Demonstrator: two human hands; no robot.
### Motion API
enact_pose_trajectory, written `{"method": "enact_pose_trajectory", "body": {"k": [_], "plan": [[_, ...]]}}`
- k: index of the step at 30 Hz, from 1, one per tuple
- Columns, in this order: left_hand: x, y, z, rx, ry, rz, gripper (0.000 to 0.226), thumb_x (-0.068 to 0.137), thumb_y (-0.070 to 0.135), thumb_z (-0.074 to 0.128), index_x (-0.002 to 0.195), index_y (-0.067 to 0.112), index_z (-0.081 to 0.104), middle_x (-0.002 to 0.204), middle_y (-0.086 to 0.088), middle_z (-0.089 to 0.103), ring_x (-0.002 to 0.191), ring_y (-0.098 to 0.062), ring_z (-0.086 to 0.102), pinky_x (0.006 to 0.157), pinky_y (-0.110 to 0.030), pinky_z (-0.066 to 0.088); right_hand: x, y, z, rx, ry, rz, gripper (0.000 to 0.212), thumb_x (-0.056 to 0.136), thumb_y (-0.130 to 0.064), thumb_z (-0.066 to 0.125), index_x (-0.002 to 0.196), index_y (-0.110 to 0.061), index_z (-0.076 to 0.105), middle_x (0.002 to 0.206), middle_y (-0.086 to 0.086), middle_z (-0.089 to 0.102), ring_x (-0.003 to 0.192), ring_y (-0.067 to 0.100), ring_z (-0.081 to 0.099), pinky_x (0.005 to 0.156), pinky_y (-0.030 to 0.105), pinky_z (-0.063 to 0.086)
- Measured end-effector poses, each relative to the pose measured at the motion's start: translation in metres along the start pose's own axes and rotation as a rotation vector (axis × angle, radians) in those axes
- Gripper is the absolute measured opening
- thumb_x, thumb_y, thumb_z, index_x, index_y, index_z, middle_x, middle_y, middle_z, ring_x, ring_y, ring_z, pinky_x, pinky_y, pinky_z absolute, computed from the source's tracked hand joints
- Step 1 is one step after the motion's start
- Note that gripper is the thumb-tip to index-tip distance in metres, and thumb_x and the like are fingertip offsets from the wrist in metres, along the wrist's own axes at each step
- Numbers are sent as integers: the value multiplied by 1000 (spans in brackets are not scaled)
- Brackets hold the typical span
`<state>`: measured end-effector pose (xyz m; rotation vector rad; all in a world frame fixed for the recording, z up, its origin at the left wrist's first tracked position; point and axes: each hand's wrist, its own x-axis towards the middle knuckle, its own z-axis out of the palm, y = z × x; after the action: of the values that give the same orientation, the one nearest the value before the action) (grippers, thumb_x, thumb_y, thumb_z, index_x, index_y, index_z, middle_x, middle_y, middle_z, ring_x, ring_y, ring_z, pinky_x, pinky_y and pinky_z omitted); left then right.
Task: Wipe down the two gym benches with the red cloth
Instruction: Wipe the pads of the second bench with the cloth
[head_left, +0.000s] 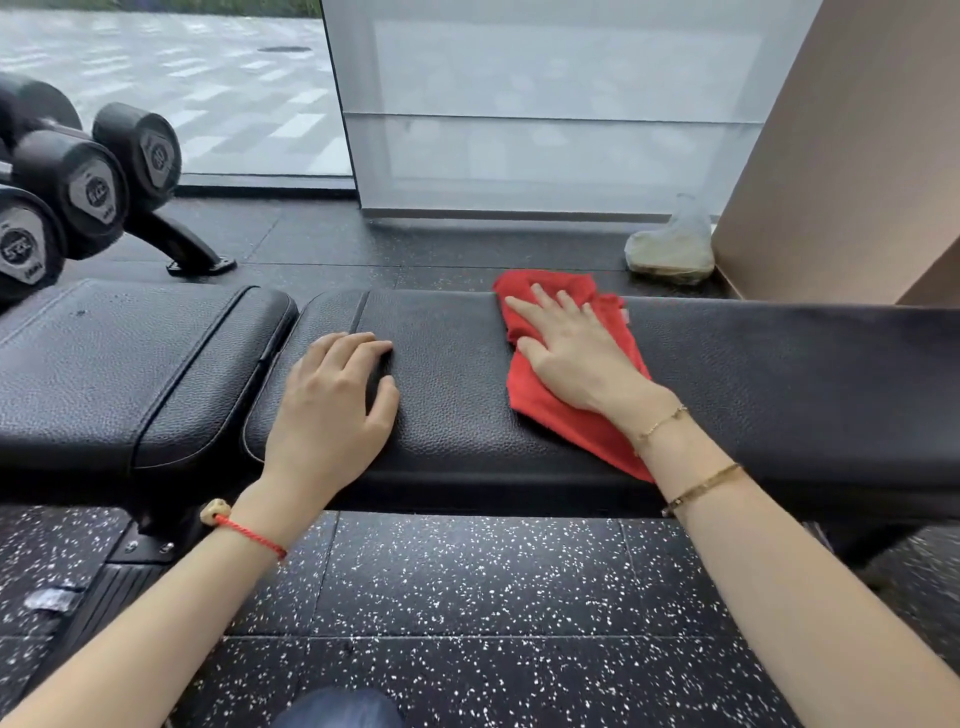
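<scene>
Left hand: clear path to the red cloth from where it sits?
Probably yes. The left hand rests on the same bench pad as the red cloth; only bare pad lies between, though the right hand covers the cloth.

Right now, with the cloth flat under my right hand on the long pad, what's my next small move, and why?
Probably slide the right hand and red cloth rightward along the long pad. The cloth sits near the pad's middle with a long black stretch lying beyond it to the right, and the left hand rests flat on the pad's left end, bracing it.

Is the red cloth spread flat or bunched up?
Mostly spread: the red cloth lies across the bench pad under the flat right hand, with some wrinkles.
</scene>
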<state>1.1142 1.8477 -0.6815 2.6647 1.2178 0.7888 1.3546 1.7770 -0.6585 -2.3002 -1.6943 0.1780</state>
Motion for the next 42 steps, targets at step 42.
{"method": "enact_pose_trajectory", "body": {"k": [42], "plan": [[1, -2, 0, -95, 77, -17, 32, 87, 17, 56, 116, 11, 65, 122, -5, 64, 121, -24, 52, 110, -40, 38, 37, -27, 14, 22, -36, -39, 54, 99, -36, 33, 151, -36, 22, 163, -2, 8, 150, 23, 3, 120, 44, -4]]}}
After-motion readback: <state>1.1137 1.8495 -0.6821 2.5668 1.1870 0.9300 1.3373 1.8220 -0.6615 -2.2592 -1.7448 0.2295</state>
